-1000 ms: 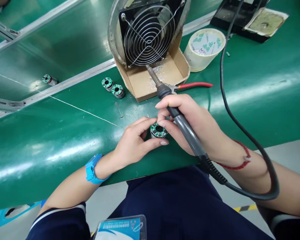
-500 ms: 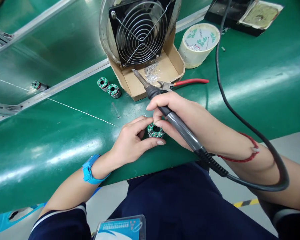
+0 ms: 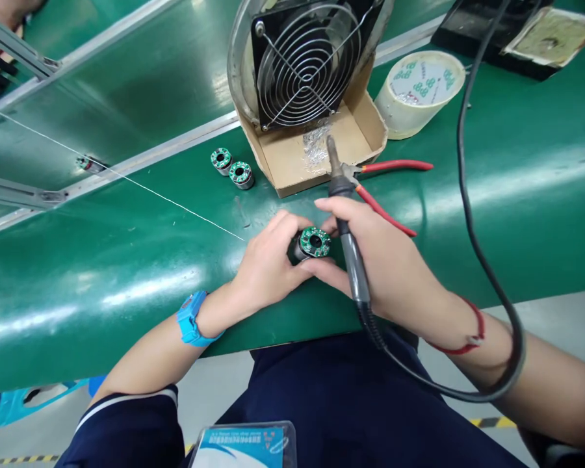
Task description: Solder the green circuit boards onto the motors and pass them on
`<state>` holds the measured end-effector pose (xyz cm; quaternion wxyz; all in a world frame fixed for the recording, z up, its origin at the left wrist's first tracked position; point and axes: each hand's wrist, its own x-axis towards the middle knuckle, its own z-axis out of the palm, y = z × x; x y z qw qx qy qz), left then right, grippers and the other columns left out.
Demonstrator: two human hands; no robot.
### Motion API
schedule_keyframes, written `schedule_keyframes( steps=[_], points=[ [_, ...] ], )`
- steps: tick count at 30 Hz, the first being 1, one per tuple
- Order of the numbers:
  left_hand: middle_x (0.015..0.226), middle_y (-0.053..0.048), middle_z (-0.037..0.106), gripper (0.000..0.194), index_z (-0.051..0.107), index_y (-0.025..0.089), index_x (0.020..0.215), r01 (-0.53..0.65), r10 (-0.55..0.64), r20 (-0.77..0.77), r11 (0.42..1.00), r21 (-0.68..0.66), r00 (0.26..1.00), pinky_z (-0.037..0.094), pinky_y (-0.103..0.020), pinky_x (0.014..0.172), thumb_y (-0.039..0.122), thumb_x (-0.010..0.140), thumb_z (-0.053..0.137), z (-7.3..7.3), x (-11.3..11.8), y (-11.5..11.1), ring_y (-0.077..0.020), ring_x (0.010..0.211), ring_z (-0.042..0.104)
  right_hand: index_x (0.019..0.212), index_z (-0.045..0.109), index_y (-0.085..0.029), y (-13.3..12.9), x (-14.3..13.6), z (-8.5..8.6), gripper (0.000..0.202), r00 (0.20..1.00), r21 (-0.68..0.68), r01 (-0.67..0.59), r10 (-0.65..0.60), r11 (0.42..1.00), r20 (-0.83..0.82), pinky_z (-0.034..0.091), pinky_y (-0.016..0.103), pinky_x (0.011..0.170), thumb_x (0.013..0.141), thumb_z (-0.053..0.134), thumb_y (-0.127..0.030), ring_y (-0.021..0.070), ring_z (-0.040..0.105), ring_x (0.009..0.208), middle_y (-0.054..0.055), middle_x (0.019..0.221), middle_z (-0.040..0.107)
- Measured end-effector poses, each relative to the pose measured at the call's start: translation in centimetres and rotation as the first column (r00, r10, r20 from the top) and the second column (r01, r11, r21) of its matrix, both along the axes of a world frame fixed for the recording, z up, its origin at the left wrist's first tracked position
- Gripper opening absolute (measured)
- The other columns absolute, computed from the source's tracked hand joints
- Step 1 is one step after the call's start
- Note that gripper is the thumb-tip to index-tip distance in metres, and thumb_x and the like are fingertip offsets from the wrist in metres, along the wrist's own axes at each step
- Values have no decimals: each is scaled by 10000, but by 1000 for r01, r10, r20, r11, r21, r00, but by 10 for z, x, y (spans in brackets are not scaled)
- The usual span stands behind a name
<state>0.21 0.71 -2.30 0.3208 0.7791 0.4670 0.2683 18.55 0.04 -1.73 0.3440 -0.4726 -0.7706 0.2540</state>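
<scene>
The cylinder [image 3: 307, 244] points board-end up, axis leaning right, between left hand [image 3: 269, 261], gripping it, and right hand [image 3: 385, 257], holding soldering iron [image 3: 355, 265].

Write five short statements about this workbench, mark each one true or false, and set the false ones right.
1. The right hand holds a soldering iron. True.
2. The iron's tip touches the circuit board beside the left hand. False: the tip points away from that board, towards the cardboard tray.
3. Two cylindrical parts topped with green circuit boards stand left of the tray. True.
4. The wire cutters have yellow handles. False: their handles are red.
5. The blue watch is worn on the right wrist. False: it is on the left wrist; the right has a red bracelet.
</scene>
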Motion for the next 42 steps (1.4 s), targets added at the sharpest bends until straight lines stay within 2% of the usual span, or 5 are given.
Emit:
schedule_keyframes(
  steps=[6, 14, 20, 31, 42],
  points=[
    [1202, -87, 505, 633, 318, 239, 1290, -83, 129, 142, 954, -288, 982, 437, -254, 594, 59, 739, 570, -17, -7, 8, -74, 669, 476, 1346, 510, -180, 9, -3, -17, 468, 945, 86, -71, 40, 994, 324, 497, 470, 836, 881, 541, -209, 286, 623, 950, 112, 1091, 690],
    [1396, -99, 380, 751, 215, 321, 1308, 129, 130, 513, 889, -440, 849, 446, -208, 565, 99, 655, 511, -5, -9, 2, -71, 787, 572, 1233, 506, -276, 5, -16, -11, 379, 989, 155, -129, 138, 979, -52, 498, 391, 861, 879, 583, -168, 206, 645, 962, 28, 1060, 716],
    [852, -5, 586, 83, 545, 183, 914, 8, -7, 105, 1000, -9, 994, 463, -252, 693, 110, 875, 547, 8, -16, 8, -104, 746, 550, 1263, 566, -302, 2, -9, -8, 367, 975, 81, 110, -92, 991, -203, 537, 415, 894, 910, 588, -202, 204, 675, 924, -3, 908, 725],
    [661, 32, 515, 133, 556, 173, 751, -61, 61, -69, 998, -1, 996, 340, -246, 581, 58, 789, 499, 0, -22, 14, -94, 585, 435, 1035, 763, -266, -23, 34, -17, 208, 818, -178, 230, -290, 957, -497, 569, 278, 483, 849, 688, -212, 154, 684, 574, 37, 796, 739],
    [655, 31, 503, 146, 539, 178, 754, -37, 38, -60, 999, 4, 997, 336, -262, 590, 44, 798, 505, -5, -16, 15, -105, 614, 443, 992, 768, -222, -17, 40, -19, 155, 829, -292, 168, -296, 941, -474, 572, 239, 454, 869, 687, -271, 144, 667, 515, 37, 681, 721]
  ],
)
